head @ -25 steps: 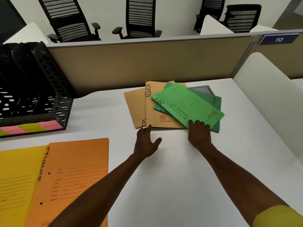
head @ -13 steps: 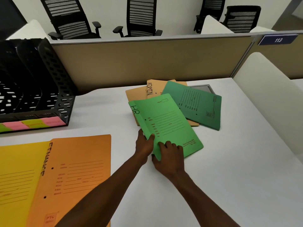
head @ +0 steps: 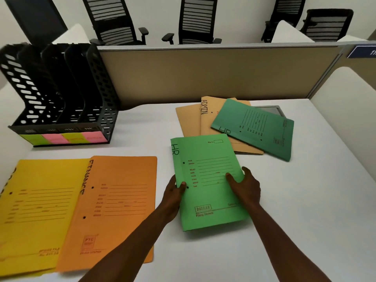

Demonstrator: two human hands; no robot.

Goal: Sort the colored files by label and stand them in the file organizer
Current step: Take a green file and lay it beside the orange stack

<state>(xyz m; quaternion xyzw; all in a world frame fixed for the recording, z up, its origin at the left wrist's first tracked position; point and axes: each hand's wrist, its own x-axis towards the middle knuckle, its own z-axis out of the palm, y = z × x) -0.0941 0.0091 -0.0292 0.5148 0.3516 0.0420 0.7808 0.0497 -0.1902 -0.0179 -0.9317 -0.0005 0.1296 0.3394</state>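
I've got the bright green paper file marked HR in both hands: my left hand pinches its left edge with the thumb on top, my right hand clamps the right edge, so each grip is closed on it. It sits dead centre, over the white surface. At nine o'clock lies the orange card file marked FINANCE, overlapping a yellow card file further left. At one o'clock, a darker green HR file lies across two tan ADMIN files. At ten o'clock stands the black perforated plastic file organizer, with pink and green sticky labels along its front. Between the file and those slots, just bare surface.
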